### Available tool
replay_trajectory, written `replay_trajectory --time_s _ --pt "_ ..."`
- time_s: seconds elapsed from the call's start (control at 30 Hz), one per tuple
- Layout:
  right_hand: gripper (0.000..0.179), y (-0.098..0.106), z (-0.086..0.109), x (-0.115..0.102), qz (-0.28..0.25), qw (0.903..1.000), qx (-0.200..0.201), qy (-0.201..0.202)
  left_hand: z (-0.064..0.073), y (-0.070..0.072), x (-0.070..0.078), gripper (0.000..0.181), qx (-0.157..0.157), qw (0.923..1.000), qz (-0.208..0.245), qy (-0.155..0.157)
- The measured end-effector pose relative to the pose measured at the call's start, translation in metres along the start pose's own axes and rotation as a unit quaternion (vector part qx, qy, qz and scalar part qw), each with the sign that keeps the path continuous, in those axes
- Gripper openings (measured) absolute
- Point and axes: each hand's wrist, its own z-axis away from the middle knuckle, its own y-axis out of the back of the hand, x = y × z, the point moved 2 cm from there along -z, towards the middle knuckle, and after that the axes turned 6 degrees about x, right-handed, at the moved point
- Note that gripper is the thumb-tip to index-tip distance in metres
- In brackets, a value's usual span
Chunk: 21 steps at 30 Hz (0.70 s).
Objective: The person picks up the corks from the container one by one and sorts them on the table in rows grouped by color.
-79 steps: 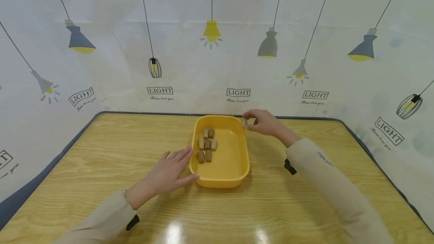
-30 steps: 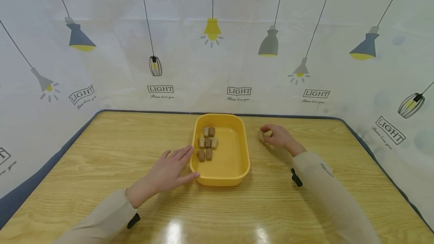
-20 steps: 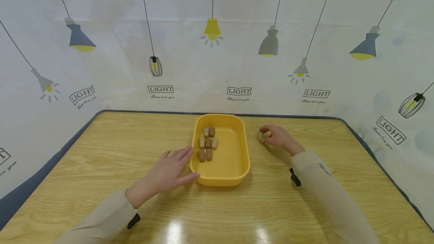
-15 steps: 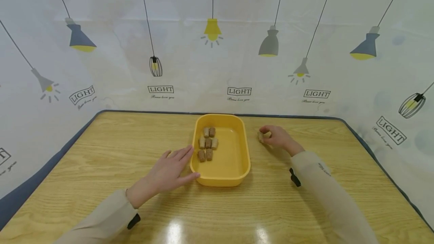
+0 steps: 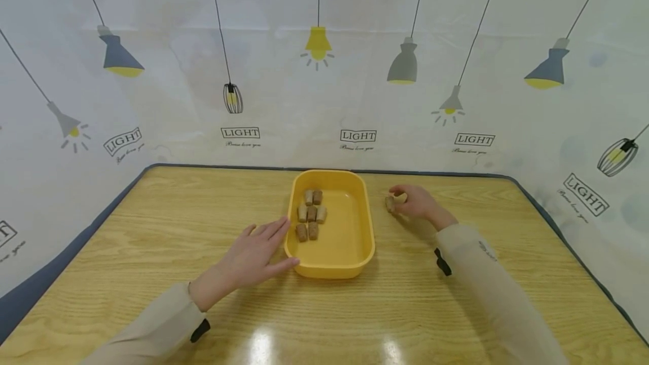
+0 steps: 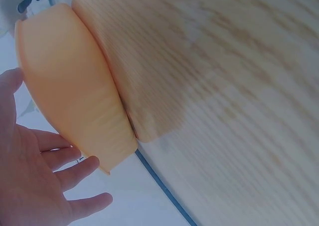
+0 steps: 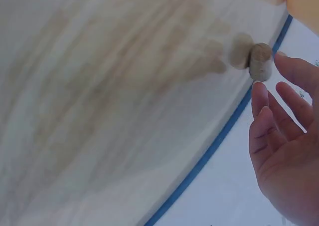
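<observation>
A yellow plastic tub (image 5: 329,272) stands on the table, with several light and dark corks (image 5: 311,214) grouped in its left half. My left hand (image 5: 248,258) rests its spread fingers and thumb on the tub's left rim; the left wrist view shows the hand (image 6: 40,176) beside the tub's outer wall (image 6: 75,76). To the right of the tub, a single cork (image 5: 389,204) is on the table. My right hand (image 5: 418,204) is right at it. In the right wrist view, thumb and fingertips lie close around the cork (image 7: 260,61), apparently loosened from it.
The wooden table (image 5: 203,201) has a dark blue edge (image 5: 228,168) at the back. Behind it hangs a pale backdrop (image 5: 279,100) printed with lamps. Both sleeves cross the table's front half.
My right hand has carried the cork from the tub's far right rim to the table on the right. Its fingers have just eased off the cork. The left hand stays put.
</observation>
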Motion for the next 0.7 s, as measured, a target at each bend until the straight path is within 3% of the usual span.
replay_trajectory --time_s 0.23,0.5,0.7 --pt "0.041 0.020 -0.013 -0.012 0.000 0.9993 0.031 0.023 0.000 0.000 0.000 0.079 -0.007 1.0000 -0.002 0.004" --pt "0.042 0.044 -0.033 -0.051 -0.007 0.9994 0.032 0.011 0.001 0.001 0.000 0.078 -0.008 1.0000 0.000 0.003" --pt "0.042 0.048 -0.049 -0.080 -0.022 0.9991 0.035 0.013 0.000 0.003 0.001 0.079 -0.012 0.9999 -0.001 0.005"
